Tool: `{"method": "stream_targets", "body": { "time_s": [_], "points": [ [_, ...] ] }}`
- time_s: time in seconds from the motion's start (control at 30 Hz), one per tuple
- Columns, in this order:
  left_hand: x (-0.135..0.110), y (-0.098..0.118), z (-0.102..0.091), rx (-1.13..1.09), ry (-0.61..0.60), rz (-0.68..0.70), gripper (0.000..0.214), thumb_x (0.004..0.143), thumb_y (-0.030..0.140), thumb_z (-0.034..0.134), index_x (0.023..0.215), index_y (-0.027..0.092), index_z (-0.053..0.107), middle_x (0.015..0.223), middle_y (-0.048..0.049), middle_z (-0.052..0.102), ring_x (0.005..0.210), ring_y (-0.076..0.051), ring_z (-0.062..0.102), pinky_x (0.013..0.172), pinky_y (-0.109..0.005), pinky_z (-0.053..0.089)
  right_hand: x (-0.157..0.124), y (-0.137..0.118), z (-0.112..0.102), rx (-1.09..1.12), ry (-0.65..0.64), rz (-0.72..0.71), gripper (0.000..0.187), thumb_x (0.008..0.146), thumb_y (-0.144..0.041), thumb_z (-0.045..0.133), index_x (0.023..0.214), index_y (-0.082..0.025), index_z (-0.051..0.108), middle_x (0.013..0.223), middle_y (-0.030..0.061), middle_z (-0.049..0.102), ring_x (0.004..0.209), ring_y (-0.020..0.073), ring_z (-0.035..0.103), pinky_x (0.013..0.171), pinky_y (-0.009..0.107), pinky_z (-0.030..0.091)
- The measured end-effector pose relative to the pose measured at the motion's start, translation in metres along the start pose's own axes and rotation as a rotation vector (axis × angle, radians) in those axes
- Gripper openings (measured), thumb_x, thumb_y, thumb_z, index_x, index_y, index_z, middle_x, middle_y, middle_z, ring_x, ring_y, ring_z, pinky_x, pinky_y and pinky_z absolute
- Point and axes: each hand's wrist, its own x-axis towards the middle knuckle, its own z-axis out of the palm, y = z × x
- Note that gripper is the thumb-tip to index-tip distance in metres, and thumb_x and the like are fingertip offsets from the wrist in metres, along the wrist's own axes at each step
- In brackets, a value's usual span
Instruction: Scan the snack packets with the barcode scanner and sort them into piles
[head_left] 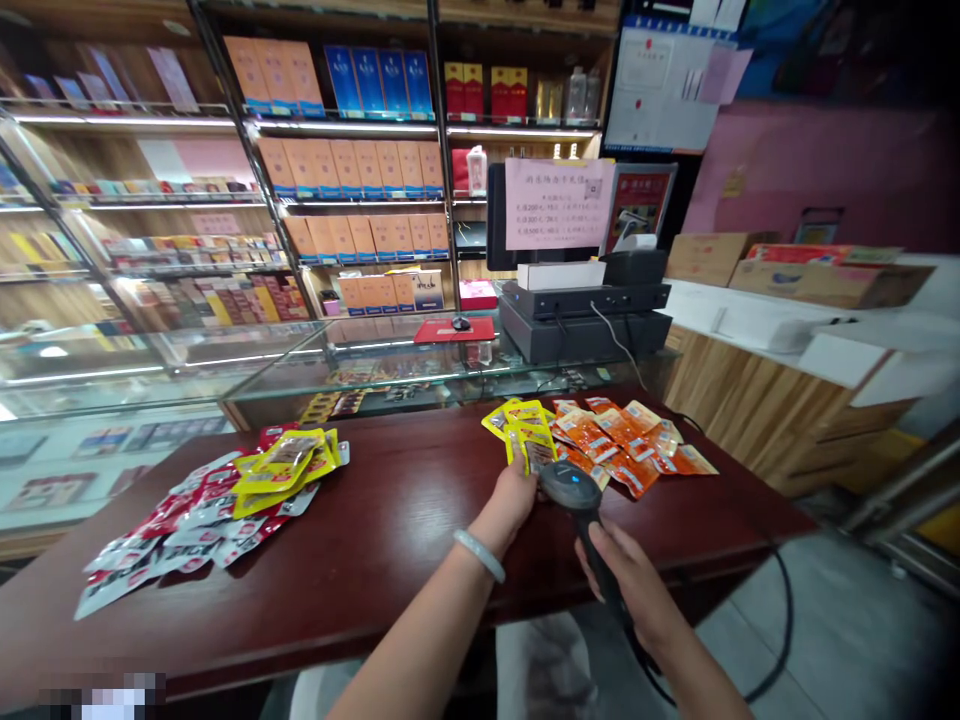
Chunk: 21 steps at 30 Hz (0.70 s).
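My left hand, a pale bangle on its wrist, is closed on a yellow snack packet at the near edge of a small yellow pile. My right hand grips the handle of a black barcode scanner. The scanner's head sits just right of the held packet and points at it. Several orange snack packets lie spread on the dark red table to the right of the scanner.
Another heap of yellow packets and red-and-white packets lies on the table's left. Behind stand a glass counter, a black cash register with a screen, and shelves of boxed goods. The scanner's cable hangs off the right.
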Motion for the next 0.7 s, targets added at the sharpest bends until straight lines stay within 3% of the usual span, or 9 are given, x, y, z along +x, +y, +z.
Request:
{"method": "stream_targets", "body": {
  "time_s": [0.1, 0.23, 0.33, 0.43, 0.57, 0.7],
  "points": [
    [-0.004, -0.001, -0.005, -0.045, -0.081, -0.040, 0.041, 0.083, 0.030, 0.061, 0.122, 0.018, 0.061, 0.104, -0.0106, 0.073, 0.074, -0.018, 0.068, 0.066, -0.029, 0.057, -0.002, -0.001, 0.000, -0.003, 0.001, 0.007, 0.043, 0.073, -0.057, 0.077, 0.086, -0.020, 0.060, 0.064, -0.0028, 0.059, 0.048, 0.0080, 0.049, 0.043, 0.017, 0.034],
    [-0.016, 0.001, -0.016, 0.029, -0.084, -0.048, 0.045, 0.085, 0.025, 0.056, 0.129, 0.017, 0.057, 0.115, -0.0148, 0.069, 0.075, -0.021, 0.069, 0.064, -0.032, 0.058, -0.006, -0.001, 0.000, 0.015, 0.058, 0.053, 0.046, 0.067, -0.054, 0.083, 0.094, -0.022, 0.063, 0.071, -0.0010, 0.066, 0.058, 0.0112, 0.059, 0.049, 0.018, 0.045],
    [-0.025, 0.001, -0.029, 0.284, -0.042, 0.071, 0.037, 0.083, 0.020, 0.056, 0.119, 0.015, 0.065, 0.112, -0.0158, 0.069, 0.086, -0.025, 0.069, 0.079, -0.037, 0.057, -0.004, 0.001, 0.005, -0.030, 0.045, 0.106, 0.051, 0.065, -0.056, 0.083, 0.097, -0.021, 0.064, 0.066, -0.0006, 0.067, 0.051, 0.0118, 0.058, 0.043, 0.018, 0.043],
    [-0.030, 0.000, -0.054, 0.493, 0.074, 0.233, 0.037, 0.081, 0.018, 0.059, 0.116, 0.015, 0.068, 0.115, -0.0160, 0.068, 0.106, -0.028, 0.064, 0.098, -0.038, 0.049, -0.001, 0.003, 0.021, -0.048, 0.055, 0.133, 0.056, 0.061, -0.055, 0.085, 0.103, -0.023, 0.065, 0.077, 0.0030, 0.072, 0.063, 0.0180, 0.067, 0.049, 0.022, 0.051],
    [-0.032, 0.004, -0.120, 0.550, 0.305, 0.223, 0.045, 0.084, 0.023, 0.059, 0.128, 0.014, 0.062, 0.121, -0.0157, 0.066, 0.105, -0.026, 0.063, 0.099, -0.038, 0.047, 0.003, 0.006, 0.054, -0.104, -0.044, 0.146, 0.058, 0.061, -0.056, 0.085, 0.107, -0.026, 0.066, 0.077, 0.0028, 0.072, 0.071, 0.0207, 0.070, 0.051, 0.022, 0.052],
    [-0.039, 0.020, -0.220, 0.784, 0.619, 0.197, 0.040, 0.086, 0.026, 0.057, 0.125, 0.017, 0.063, 0.121, -0.0138, 0.066, 0.117, -0.026, 0.058, 0.108, -0.039, 0.038, 0.011, 0.010, 0.089, -0.158, -0.191, 0.138, 0.054, 0.065, -0.059, 0.081, 0.104, -0.025, 0.066, 0.069, 0.0007, 0.067, 0.059, 0.0148, 0.064, 0.044, 0.018, 0.045]
  ]
}}
